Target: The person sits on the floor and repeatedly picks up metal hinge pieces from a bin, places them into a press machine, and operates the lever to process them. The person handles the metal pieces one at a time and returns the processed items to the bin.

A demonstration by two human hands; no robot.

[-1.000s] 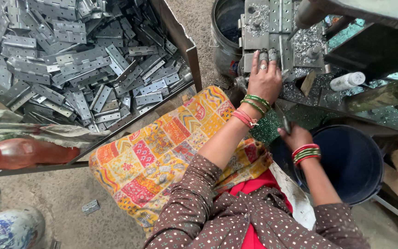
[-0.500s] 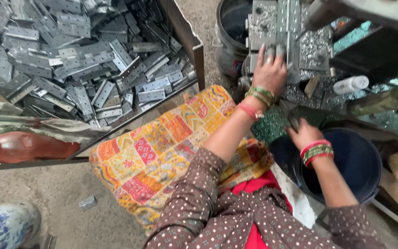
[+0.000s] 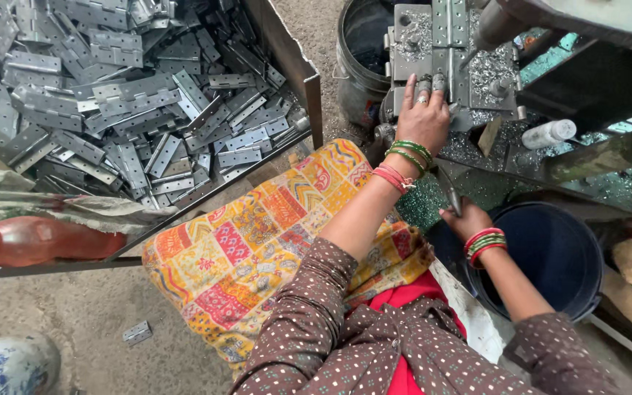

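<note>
My left hand (image 3: 426, 117) lies flat on a metal hinge (image 3: 442, 51) set on the machine bed (image 3: 469, 73), fingers pressing its lower edge. Metal shavings cover the bed around it. My right hand (image 3: 466, 218) is lower, closed around a thin dark metal rod (image 3: 448, 189) that points up toward the machine. Both wrists wear red and green bangles. A patterned yellow cloth (image 3: 257, 249) covers my lap.
A large tray (image 3: 309, 80) at the left holds several loose grey hinges (image 3: 111, 102). A dark bucket (image 3: 557, 256) sits by my right arm, a metal can (image 3: 360, 58) behind the machine. An orange bottle (image 3: 38, 240) lies at left; one stray hinge (image 3: 137, 333) is on the floor.
The view has shifted slightly; my left hand stays on the hinge on the machine bed, and my right hand has edged a little down and left with the rod.
</note>
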